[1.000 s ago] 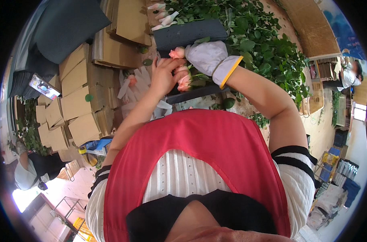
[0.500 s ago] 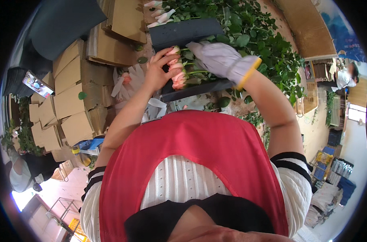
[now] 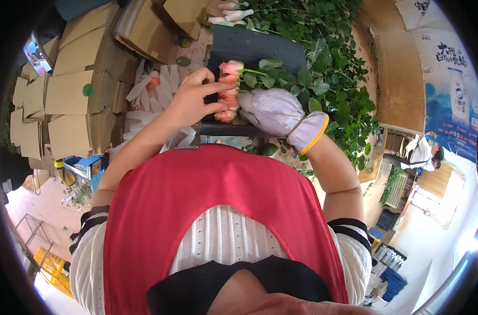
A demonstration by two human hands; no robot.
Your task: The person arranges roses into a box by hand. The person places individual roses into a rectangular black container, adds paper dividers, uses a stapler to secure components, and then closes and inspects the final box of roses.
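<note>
Pink roses (image 3: 231, 70) lie in a row, heads to the left, in a black corrugated holder (image 3: 260, 46) before me. My bare left hand (image 3: 194, 101) reaches in from the left, its index finger and thumb around rose heads in the row. My right hand (image 3: 273, 111), in a pale lilac work glove with a yellow cuff, is closed just right of the heads, against the necks of the lower roses. Its fingertips are partly hidden. Green stems and leaves (image 3: 273, 79) trail right from the blooms.
Leafy stems (image 3: 336, 79) heap on the right. Wrapped pink roses (image 3: 233, 14) lie beyond the holder. White paper strips (image 3: 163, 86) and stacked cardboard (image 3: 68, 94) are on the left. A cardboard sheet (image 3: 399, 79) stands at right; another person (image 3: 422, 155) is in the background.
My gloved hand has come down and left, from over the stems to right beside the rose heads. My left hand stays at the blooms with its fingers shifted. The whole view has turned slightly.
</note>
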